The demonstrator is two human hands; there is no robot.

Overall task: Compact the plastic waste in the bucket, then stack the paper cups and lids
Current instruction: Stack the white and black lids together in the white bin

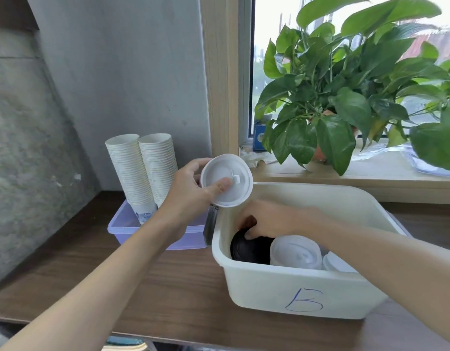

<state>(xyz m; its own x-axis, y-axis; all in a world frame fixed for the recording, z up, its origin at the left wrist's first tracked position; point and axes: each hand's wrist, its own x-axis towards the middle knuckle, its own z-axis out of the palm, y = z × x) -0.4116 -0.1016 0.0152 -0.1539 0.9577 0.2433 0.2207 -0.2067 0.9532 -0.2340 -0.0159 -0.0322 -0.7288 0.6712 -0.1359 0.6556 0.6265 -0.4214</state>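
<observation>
1. Left grip [191, 191] grasps a white lid [226, 180], held raised above the 10 o'clock corner of the bin [294, 287]. The thumb presses on the lid's face and the fingers wrap behind its rim.
2. Right grip [267, 221] reaches down inside the bin, fingers curled over the top of a black lid [249, 249] on the bin's 9 o'clock side.
3. More lids [296, 252], white ones, lie in the bin at 3 o'clock of the black lid and touch it. The one farthest toward 3 o'clock is partly hidden by the right forearm.
4. The bin is white, stands on the wooden table [168, 287] and bears a blue hand-drawn mark on its near wall.
5. A purple tray [122, 229] sits on the table at the bin's 9 o'clock, just beside it. Something dark stands in the gap between them, too hidden to identify.
6. Two tall stacks of cups [130, 171] stand side by side in the tray's far part, touching each other and tilted slightly toward 11 o'clock. The lowest cup of the left stack shows blue print.
7. A leafy plant [345, 97] stands on the sill [370, 173] at the bin's 1 o'clock, with a small blue box [258, 135] at the plant's 9 o'clock.
</observation>
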